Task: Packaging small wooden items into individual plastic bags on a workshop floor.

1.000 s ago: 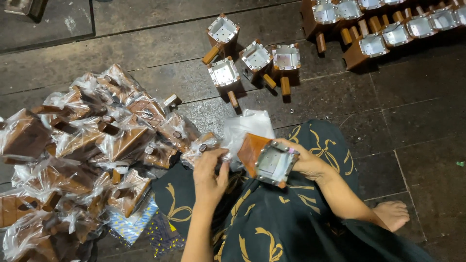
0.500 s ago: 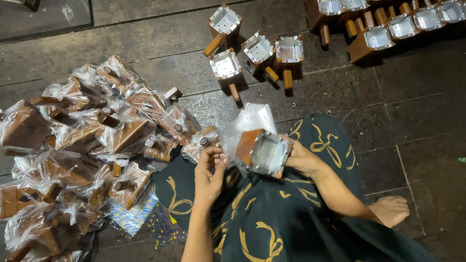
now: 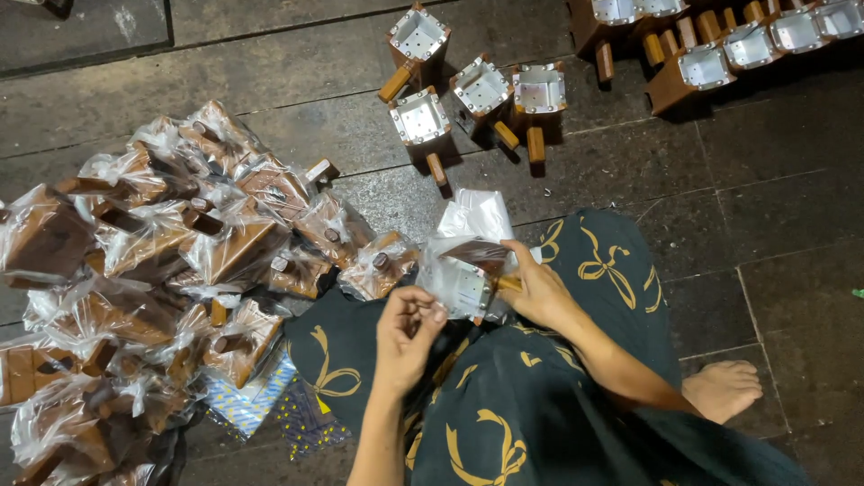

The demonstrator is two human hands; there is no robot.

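— Hands first: what are they doing?

— Her right hand (image 3: pixel 540 292) has its fingers closed around a brown wooden block with a square metal plate (image 3: pixel 468 283), held over the lap, half inside a clear plastic bag (image 3: pixel 477 220). Her left hand (image 3: pixel 405 328) pinches the bag's near edge, fingertips together.

— How much looks done?

— Judging by the heap, a lot. A big pile of bagged wooden blocks (image 3: pixel 153 261) lies on the left. Four unbagged wooden blocks with metal plates and short handles (image 3: pixel 468 85) wait just beyond the lap, and a row of more bare blocks (image 3: pixel 720 40) runs along the far right.

— And the place?

— Dark grey stone-tiled floor (image 3: pixel 765 198), dimly lit. The person sits on it in a black garment with gold bow prints (image 3: pixel 558 405), one bare foot (image 3: pixel 724 387) at the right.
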